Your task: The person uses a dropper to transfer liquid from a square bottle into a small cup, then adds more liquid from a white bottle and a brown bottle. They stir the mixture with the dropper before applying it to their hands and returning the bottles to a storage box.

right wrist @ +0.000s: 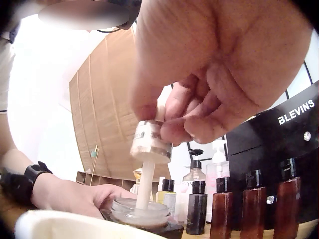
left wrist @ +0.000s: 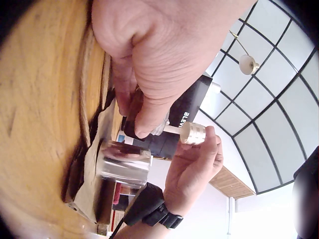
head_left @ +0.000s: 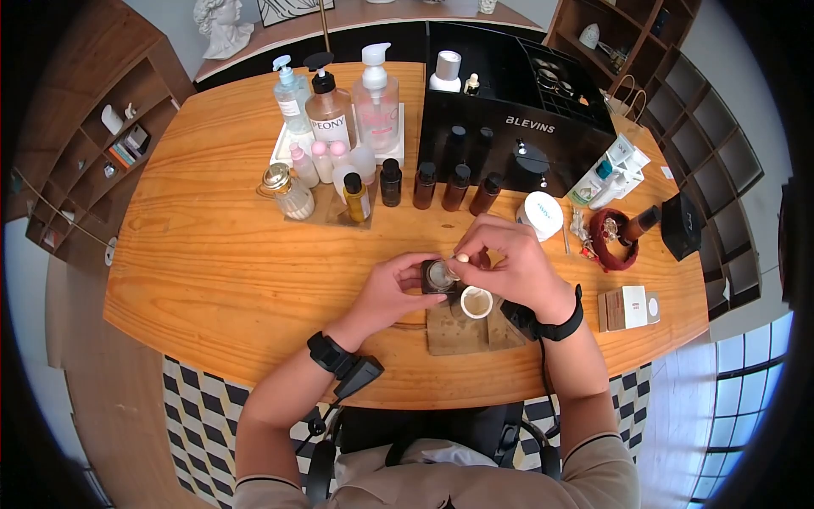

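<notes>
My left hand (head_left: 381, 295) holds a small glass jar with a dark square base (head_left: 428, 288), thumb and fingers on opposite sides. Between the thumb and fingers of my right hand (head_left: 519, 265) is a pale, silver-banded knob (right wrist: 151, 142). A pale stick (right wrist: 145, 184) runs down from this knob into the mouth of the glass jar (right wrist: 140, 211). In the left wrist view the knob (left wrist: 193, 133) is beside the left thumb. A white-rimmed round lid or cup (head_left: 476, 316), silvery outside (left wrist: 124, 164), stands just right of the jar.
Brown cloth or paper (head_left: 449, 335) lies under the cup. Behind the hands stand dark bottles (head_left: 391, 182), pump bottles (head_left: 329, 114) and a black BLEVINS box (head_left: 509, 136). A white tub (head_left: 540, 215), red ring-shaped holder (head_left: 604, 246) and small boxes (head_left: 627, 307) are at the right.
</notes>
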A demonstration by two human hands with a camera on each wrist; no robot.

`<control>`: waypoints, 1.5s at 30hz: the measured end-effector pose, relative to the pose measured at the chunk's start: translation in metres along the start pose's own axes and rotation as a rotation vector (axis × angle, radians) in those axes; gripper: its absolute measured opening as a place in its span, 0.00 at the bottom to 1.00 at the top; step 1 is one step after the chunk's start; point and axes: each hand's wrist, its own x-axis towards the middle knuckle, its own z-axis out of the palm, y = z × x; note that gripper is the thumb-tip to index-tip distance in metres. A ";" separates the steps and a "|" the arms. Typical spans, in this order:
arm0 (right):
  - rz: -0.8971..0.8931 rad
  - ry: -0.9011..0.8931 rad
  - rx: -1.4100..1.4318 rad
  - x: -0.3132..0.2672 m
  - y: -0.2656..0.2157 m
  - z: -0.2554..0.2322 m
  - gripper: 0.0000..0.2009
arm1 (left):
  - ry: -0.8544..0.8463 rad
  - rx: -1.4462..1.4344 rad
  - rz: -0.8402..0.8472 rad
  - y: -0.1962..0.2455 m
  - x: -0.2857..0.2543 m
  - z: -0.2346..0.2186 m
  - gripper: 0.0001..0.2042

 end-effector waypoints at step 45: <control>-0.052 -0.048 -0.062 -0.001 -0.005 -0.009 0.04 | -0.006 0.025 -0.018 0.000 0.000 -0.001 0.30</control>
